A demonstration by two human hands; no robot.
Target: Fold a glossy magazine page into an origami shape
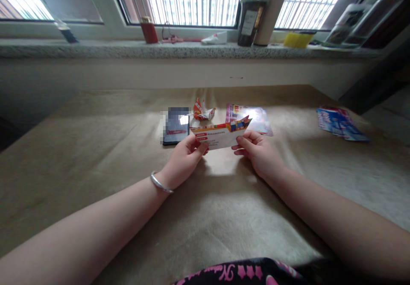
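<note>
A folded printed paper (218, 139), white with red labels and a colourful top edge, is held up over the table between both hands. My left hand (185, 157) pinches its lower left corner, thumb in front; a silver bangle (160, 183) circles that wrist. At the lower right corner, my right hand (258, 151) pinches it between thumb and fingers. Just behind lies a small folded paper shape (203, 110) in orange and white. A tablet or phone (177, 124) with a lit screen is beyond my left hand, and a pink-edged printed sheet (250, 116) lies behind the paper.
Several blue printed leaflets (341, 124) lie fanned at the table's right side. The stone windowsill (192, 51) along the back carries a red container (149, 30), a dark lidded cup (251, 22), a yellow object (298, 39) and bottles. A tan cover (112, 157) spreads over the table.
</note>
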